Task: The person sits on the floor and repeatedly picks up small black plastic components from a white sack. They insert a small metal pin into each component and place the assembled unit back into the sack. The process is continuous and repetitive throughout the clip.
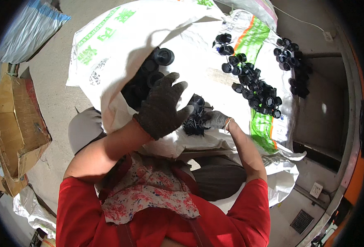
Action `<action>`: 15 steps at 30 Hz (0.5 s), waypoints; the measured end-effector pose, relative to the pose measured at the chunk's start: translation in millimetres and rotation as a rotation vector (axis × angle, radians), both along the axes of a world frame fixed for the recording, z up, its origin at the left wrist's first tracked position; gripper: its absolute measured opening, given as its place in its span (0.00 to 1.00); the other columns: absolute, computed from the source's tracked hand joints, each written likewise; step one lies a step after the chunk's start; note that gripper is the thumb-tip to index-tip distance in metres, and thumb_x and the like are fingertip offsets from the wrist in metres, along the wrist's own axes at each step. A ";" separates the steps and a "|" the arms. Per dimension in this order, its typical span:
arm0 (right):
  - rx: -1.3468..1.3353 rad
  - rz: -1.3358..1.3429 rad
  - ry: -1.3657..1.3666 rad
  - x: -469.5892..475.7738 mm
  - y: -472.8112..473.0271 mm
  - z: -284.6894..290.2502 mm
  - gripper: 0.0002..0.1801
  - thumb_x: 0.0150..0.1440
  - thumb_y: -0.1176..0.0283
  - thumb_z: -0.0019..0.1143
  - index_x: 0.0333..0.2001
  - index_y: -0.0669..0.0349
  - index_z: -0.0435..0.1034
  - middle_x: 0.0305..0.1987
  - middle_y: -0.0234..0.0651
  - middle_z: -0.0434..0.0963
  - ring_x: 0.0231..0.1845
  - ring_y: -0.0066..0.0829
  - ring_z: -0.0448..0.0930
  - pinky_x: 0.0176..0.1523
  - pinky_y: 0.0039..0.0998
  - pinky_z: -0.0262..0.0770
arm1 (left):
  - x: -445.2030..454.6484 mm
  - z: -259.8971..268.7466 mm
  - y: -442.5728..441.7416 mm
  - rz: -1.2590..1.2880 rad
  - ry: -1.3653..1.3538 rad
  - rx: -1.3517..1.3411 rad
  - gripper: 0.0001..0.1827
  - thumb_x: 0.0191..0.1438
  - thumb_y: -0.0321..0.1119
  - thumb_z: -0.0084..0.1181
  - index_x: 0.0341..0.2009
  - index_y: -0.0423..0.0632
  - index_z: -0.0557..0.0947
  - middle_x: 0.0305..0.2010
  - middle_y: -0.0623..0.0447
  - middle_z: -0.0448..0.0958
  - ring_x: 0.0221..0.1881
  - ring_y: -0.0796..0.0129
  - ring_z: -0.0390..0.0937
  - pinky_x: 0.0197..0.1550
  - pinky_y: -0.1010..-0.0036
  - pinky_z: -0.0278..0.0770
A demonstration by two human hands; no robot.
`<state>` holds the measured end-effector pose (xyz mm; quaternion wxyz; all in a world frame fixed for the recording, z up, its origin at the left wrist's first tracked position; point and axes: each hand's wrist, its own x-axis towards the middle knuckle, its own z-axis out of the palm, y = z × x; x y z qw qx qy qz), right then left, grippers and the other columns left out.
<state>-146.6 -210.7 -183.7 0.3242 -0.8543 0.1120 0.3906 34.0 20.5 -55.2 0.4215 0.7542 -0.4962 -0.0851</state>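
My left hand [165, 109], in a dark knit glove, has its fingers spread and nothing visible in them. It hovers by the mouth of a white woven sack [114, 71], where black plastic ring-shaped parts [149, 65] lie heaped. In a greyish glove, my right hand [216, 119] rests with curled fingers against a small pile of black plastic pieces [195, 128], some thin and spiky. Whether its hidden fingertips grip a piece I cannot tell. A white sack surface [200, 72] spreads beneath both hands.
Clusters of black plastic caps [256, 89] lie on the green-striped sack at the right, with more black caps [287, 54] at its far edge. A cardboard box [21, 123] stands left, below a full white-and-blue sack [31, 31]. A socket box [316, 190] sits lower right.
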 end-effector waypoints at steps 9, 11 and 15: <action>-0.372 -0.338 -0.786 -40.8 75.7 104.7 0.30 0.42 0.76 0.59 0.52 0.62 0.65 0.48 0.48 0.73 0.48 0.43 0.75 0.50 0.33 0.73 | -12.8 -31.0 -1.9 -0.351 -0.097 0.045 0.25 0.45 0.40 0.61 0.45 0.36 0.74 0.44 0.40 0.74 0.42 0.53 0.76 0.43 0.67 0.74; -0.426 -0.228 -0.888 -38.3 83.7 120.6 0.36 0.41 0.71 0.62 0.56 0.64 0.60 0.53 0.51 0.69 0.50 0.49 0.72 0.56 0.39 0.68 | -22.5 -22.5 -3.6 -0.288 1.273 0.096 0.21 0.46 0.37 0.61 0.43 0.39 0.76 0.38 0.44 0.76 0.40 0.61 0.76 0.41 0.69 0.75; -0.351 -0.345 -0.822 -23.5 104.9 133.2 0.44 0.38 0.66 0.66 0.58 0.66 0.55 0.57 0.49 0.65 0.57 0.51 0.65 0.60 0.41 0.62 | -24.1 -3.9 -13.5 -0.363 0.569 0.339 0.26 0.40 0.41 0.65 0.41 0.38 0.77 0.35 0.45 0.77 0.36 0.62 0.76 0.41 0.72 0.74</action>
